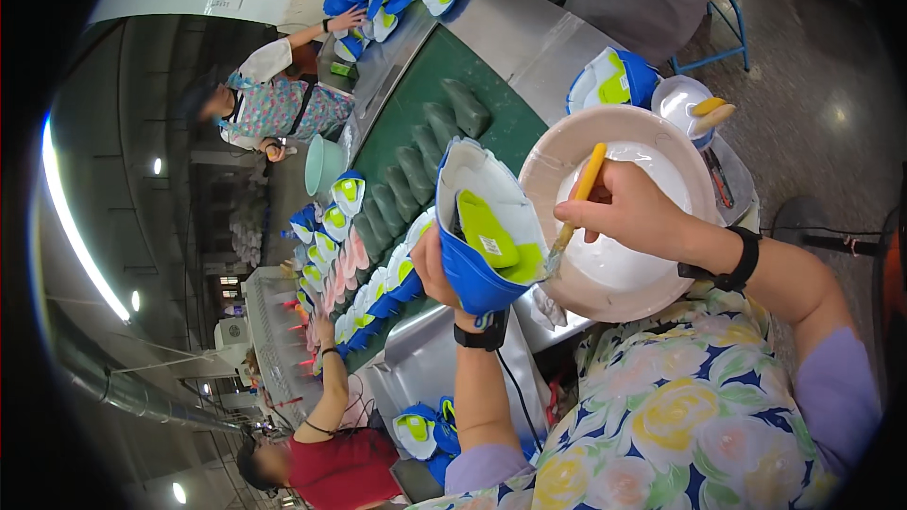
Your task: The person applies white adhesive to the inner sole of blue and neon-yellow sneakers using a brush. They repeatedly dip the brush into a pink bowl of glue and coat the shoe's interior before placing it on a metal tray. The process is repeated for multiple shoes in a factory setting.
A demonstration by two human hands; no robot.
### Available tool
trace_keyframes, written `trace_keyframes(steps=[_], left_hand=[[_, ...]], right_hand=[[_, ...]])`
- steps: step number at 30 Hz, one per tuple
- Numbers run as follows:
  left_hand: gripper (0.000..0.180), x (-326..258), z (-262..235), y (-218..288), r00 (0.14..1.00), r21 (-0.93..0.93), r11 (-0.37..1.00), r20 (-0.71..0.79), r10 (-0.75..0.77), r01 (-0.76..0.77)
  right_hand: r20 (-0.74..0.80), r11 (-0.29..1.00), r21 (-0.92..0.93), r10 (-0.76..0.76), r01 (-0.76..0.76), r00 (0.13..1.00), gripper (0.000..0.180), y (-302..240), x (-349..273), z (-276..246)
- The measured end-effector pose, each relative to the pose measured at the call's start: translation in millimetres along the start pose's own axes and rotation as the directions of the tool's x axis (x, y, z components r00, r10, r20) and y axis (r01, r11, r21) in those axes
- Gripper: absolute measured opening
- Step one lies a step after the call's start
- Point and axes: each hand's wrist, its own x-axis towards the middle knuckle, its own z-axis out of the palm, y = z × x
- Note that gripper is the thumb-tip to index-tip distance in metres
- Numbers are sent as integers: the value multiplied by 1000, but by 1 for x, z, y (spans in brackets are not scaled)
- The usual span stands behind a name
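Observation:
My left hand (435,269) grips a blue shoe upper (477,274) from its left side, tilted so its white lining and yellow-green inner piece (491,241) face me. In my right hand (638,212) is a yellow-handled brush (590,170), held between thumb and fingers. Its bristles (556,255) meet the right edge of the upper, near the lower end of the yellow-green piece. Below my right hand stands a wide pale basin (694,146) with white liquid (614,274) in it.
Beyond the upper, a green conveyor belt (501,85) carries dark foot-shaped pieces (411,170), pink ones (345,269) and more uppers (373,302). Right of the basin are a small white container (675,99) and another upper (614,80). Co-workers (283,104) reach in across the line.

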Motion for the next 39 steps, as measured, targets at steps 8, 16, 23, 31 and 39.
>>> trace_keyframes(steps=[8, 16, 23, 31, 39], left_hand=[[50, -29, -22, -19, 191, -408, -494, 882, -431, 768], [51, -50, 8, 60, 197, -366, -578, 921, -335, 729], [48, -50, 5, 35, 217, -392, -490, 901, -377, 779], [45, -24, -13, 26, 325, -492, -353, 838, -438, 796], [42, -25, -29, 35, 376, -547, -271, 787, -488, 792]], right_hand=[[76, 901, -144, -403, 410, 912, 21, -15, 9, -26], [371, 455, -237, -774, 858, 513, 20, -3, 28, 4], [350, 691, -381, -508, 615, 787, 22, -5, 38, -10], [333, 699, -535, -341, 474, 879, 19, -16, 13, -40], [542, 412, -448, -580, 793, 608, 16, -20, 19, -25]])
